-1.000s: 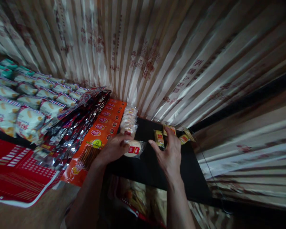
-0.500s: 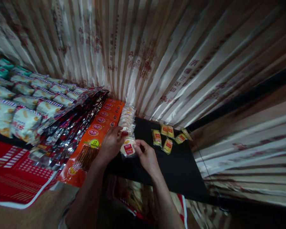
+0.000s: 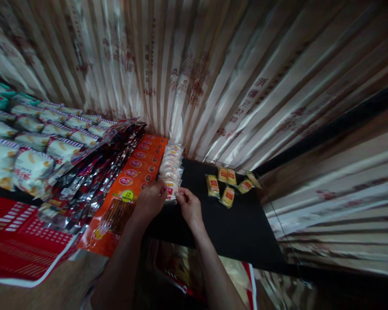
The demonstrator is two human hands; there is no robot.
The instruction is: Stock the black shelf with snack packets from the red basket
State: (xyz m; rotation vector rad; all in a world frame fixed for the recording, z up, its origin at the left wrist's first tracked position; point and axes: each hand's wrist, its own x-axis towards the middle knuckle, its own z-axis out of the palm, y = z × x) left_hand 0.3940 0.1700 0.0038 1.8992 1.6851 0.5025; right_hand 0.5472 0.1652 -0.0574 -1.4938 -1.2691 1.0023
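Observation:
A clear-wrapped round white snack packet (image 3: 170, 192) with a red label lies at the near end of a row of similar packets (image 3: 172, 162). My left hand (image 3: 151, 199) is closed at the packet's left edge, its fingertips partly hidden behind the hand. At the packet's right edge, my right hand (image 3: 189, 206) pinches the wrapper between thumb and fingers. Just left of the row lie overlapping orange snack bags (image 3: 129, 181), partly covered by my left hand.
Several small yellow packets (image 3: 227, 197) lie on the black shelf (image 3: 223, 232) to the right. Dark shiny bags (image 3: 100, 172) and white bags (image 3: 32, 170) fill the left. A red basket (image 3: 16, 241) stands lower left; another basket (image 3: 251, 284) is below the shelf. Pleated curtain (image 3: 194, 86) hangs behind.
Both hands have moved slightly, bringing the packet up against the row. The packet now sits closer to the others, with less of its label showing.

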